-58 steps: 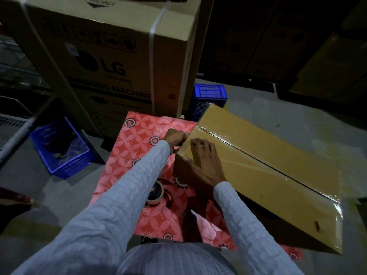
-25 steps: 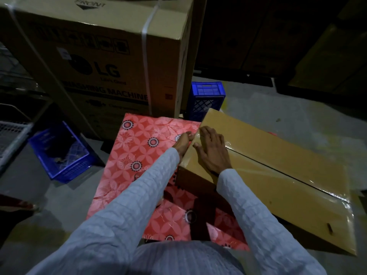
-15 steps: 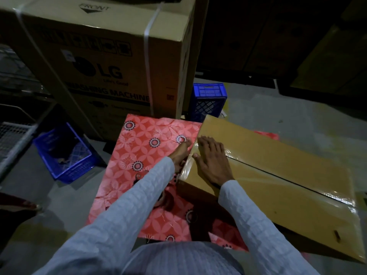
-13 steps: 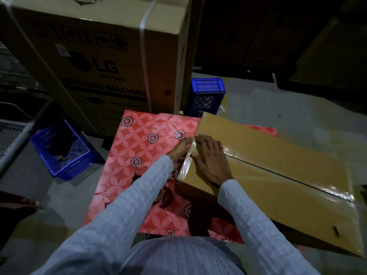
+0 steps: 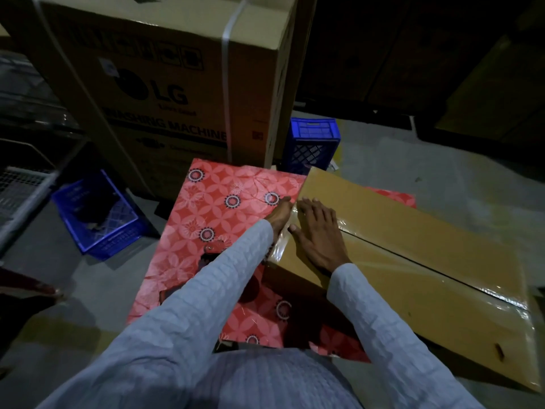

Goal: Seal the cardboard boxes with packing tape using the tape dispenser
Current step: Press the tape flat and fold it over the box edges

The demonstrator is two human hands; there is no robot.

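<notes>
Crates first, from my remote seat: a blue plastic crate (image 5: pixel 97 214) sits on the grey floor (image 5: pixel 442 169) at nine o'clock, and a second blue crate (image 5: pixel 314 144) stands at twelve o'clock, just beside the big LG washing machine carton (image 5: pixel 177 84) with its white strapping.

Below that carton I see the tabletop (image 5: pixel 224 202), covered in a red floral sheet with dark round medallions. My left hand (image 5: pixel 280 215) reaches across it in a pale sleeve, fingers straight and relaxed, pressed edge-on against the end of the cardboard box (image 5: pixel 413 261) where clear packing tape (image 5: pixel 281 246) wraps over the corner. It holds nothing that I can make out.

Just to its right, my right hand (image 5: pixel 317 234) lies flat on the box top, fingers spread and straight, palm down on the glossy tape at the near-left end.

The box is plain tan, long and shallow, running from centre toward four o'clock, its left end on the tabletop. A dark seam between its two flaps runs lengthwise, and the shiny strip of tape follows it, catching light at both ends and wrinkling near the far-right corner. A small dark mark shows on the near flap at five o'clock.

I cannot pick out the tape dispenser in this dim light.
</notes>
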